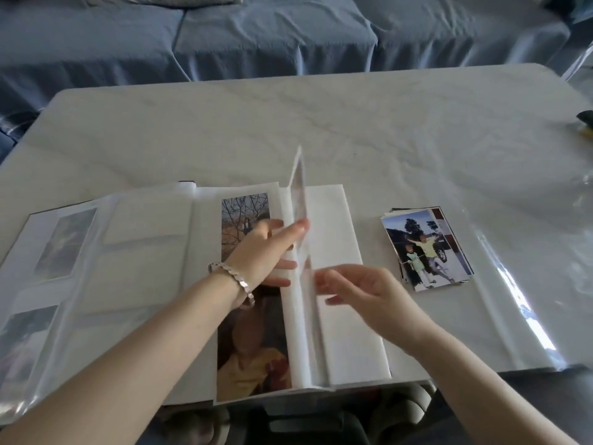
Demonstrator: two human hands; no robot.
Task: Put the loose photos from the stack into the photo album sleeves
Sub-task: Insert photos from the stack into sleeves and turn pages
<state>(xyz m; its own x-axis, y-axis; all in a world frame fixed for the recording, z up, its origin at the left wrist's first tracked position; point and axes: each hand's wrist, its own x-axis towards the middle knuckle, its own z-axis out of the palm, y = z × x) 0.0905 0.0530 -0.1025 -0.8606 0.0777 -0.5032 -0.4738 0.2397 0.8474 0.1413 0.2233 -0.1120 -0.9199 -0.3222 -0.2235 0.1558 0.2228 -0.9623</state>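
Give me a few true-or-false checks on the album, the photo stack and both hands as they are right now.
1. The photo stack lies on the table to the right of the album. True.
2. The right hand holds a loose photo. False: it holds nothing and is open beside the upright page.
3. An album page stands upright between the two hands. True; the left hand touches it.
4. The bracelet is on the right wrist. False: it is on the left wrist.
5. The top photo of the stack is face down. False: it lies face up, with its picture showing.
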